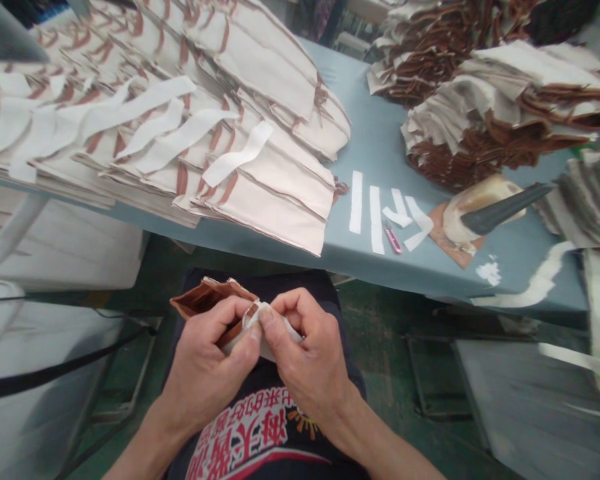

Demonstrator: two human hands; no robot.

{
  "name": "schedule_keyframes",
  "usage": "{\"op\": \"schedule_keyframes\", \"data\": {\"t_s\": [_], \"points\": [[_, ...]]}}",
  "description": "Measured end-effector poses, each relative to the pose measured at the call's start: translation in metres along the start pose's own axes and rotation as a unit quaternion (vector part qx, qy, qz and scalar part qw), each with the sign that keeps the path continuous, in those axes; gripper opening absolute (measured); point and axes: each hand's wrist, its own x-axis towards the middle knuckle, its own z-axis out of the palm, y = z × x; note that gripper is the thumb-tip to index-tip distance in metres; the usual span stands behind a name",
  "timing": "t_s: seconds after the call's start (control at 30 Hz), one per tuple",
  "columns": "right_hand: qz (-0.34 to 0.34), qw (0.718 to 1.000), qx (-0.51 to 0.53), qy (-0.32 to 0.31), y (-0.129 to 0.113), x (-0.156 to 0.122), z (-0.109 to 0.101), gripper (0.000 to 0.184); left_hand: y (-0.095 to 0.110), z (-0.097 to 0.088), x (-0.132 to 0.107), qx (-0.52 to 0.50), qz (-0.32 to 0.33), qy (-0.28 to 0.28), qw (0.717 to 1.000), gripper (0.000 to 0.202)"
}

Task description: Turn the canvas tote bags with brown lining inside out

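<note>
Over my lap, my left hand (220, 347) and my right hand (305, 340) pinch a small fabric bag (205, 297) with a white outside and brown lining and trim. The bag's brown inner side faces up at the left, beyond my left hand. Both thumbs meet at a white and brown corner of it, with the fingertips closed around the edge. My palms and fingers cover much of the bag, so its lower part is hidden.
Ahead, a blue-grey table (365, 133) bears rows of cream bags (280, 187) with white strips (240, 153). White strips (357, 203), a pink cutter (393, 239) and a glue pot with a dark-handled brush (500, 210) lie right of them. Brown-edged fabric stacks (480, 127) stand behind.
</note>
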Motion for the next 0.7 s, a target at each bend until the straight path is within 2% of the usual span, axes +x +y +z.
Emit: {"op": "schedule_keyframes", "data": {"t_s": [0.27,0.37,0.7], "points": [[0.019,1.0,-0.003,-0.005,0.007,-0.001,0.002,0.03,-0.003,0.0,0.001,0.095,0.105,-0.019,0.99,0.028],[0.022,1.0,-0.001,-0.016,0.011,-0.002,0.003,0.029,-0.005,0.0,0.001,0.129,0.144,-0.01,0.981,0.03],[0.017,0.999,-0.02,-0.027,0.007,-0.001,-0.001,0.028,-0.007,-0.001,-0.009,0.171,0.167,0.011,0.971,0.026]]}}
